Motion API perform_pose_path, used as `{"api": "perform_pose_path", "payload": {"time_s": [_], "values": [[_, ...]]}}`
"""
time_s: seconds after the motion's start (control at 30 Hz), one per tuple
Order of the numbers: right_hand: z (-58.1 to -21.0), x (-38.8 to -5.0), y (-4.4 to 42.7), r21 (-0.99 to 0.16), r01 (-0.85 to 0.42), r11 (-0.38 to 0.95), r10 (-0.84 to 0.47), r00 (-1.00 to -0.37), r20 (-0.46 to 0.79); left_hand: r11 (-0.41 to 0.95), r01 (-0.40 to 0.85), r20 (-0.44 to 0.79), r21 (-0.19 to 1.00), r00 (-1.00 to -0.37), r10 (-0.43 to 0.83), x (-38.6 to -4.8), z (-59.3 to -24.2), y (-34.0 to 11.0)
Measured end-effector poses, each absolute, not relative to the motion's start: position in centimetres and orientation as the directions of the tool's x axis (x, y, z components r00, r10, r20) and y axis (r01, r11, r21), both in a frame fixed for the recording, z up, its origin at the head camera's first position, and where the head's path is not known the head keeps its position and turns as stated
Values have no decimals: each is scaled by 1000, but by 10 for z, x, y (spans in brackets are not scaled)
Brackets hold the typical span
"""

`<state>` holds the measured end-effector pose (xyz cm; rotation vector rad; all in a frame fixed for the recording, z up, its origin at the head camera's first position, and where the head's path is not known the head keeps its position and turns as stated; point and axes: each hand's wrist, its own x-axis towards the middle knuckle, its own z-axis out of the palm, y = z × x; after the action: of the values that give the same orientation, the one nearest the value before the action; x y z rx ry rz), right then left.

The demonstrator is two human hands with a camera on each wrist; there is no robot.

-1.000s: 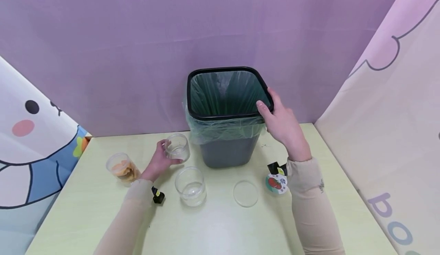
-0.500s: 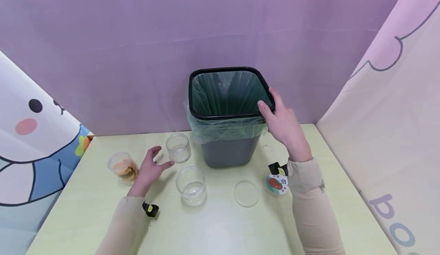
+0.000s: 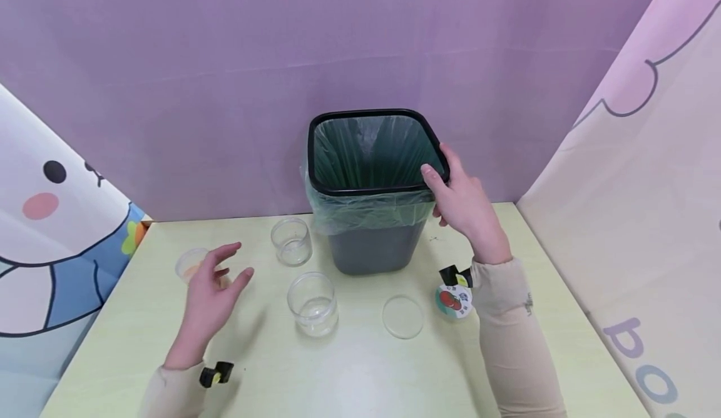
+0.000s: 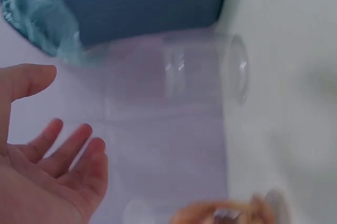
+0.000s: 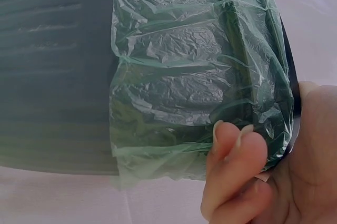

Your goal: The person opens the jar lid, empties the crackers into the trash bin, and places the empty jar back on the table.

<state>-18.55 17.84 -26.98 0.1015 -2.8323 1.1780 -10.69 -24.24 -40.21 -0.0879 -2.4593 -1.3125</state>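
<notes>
My right hand (image 3: 464,208) grips the black rim of a grey trash can (image 3: 366,252), thumb over the edge. A green plastic bag (image 5: 179,66) lines the can and folds down over its outside; curled fingertips touch it in the right wrist view. My left hand (image 3: 209,296) is raised over the table's left side, thumb and fingers spread, holding nothing. Partly hidden behind it stands a clear jar with orange-brown pieces inside (image 4: 226,212). Two clear jars without lids stand between the left hand and the can, a farther jar (image 3: 291,244) and a nearer jar (image 3: 313,308).
A clear round lid (image 3: 402,318) lies on the pale table (image 3: 360,380) in front of the can. A round item with a tomato picture (image 3: 453,301) sits beside the right sleeve. A purple backdrop (image 3: 225,92) rises behind; printed cloths flank both sides.
My left hand has let go of the farther clear jar and moved left and toward me, now partly covering the filled jar. The right hand keeps its grip on the can.
</notes>
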Motion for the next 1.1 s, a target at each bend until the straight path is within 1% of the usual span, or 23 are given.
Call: {"api": "perform_pose_path", "payload": {"time_s": [0.1, 0.27, 0.37, 0.6, 0.7, 0.8, 0.87, 0.97, 1.1], "values": [[-270, -185, 179, -707, -87, 702, -34, -995, 90, 580, 215, 364, 786, -919, -152, -97, -393, -254], [-269, -185, 179, -708, -87, 700, -33, -995, 89, 548, 157, 350, 822, -898, -267, -92, -389, -278], [-269, -185, 179, -708, -88, 701, -32, -995, 91, 509, 106, 302, 854, -898, -321, -93, -392, -290], [-269, -184, 179, -712, -92, 696, -36, -995, 94, 475, -18, 174, 880, -918, -357, -99, -420, -309], [-270, -184, 179, -713, -95, 695, -37, -995, 96, 439, -61, 135, 896, -905, -403, -103, -426, -312], [-271, -184, 179, -715, -96, 693, -37, -995, 97, 383, -66, 114, 922, -896, -429, -107, -432, -315], [-271, -184, 179, -718, -94, 689, -36, -995, 96, 345, -80, 78, 935, -904, -420, -109, -436, -318], [-272, -185, 179, -722, -95, 685, -34, -995, 98, 315, -126, -4, 941, -933, -361, -113, -446, -323], [-273, -186, 179, -724, -105, 682, -30, -993, 116, 346, -200, -103, 917, -955, -278, -116, -459, -328]]}}
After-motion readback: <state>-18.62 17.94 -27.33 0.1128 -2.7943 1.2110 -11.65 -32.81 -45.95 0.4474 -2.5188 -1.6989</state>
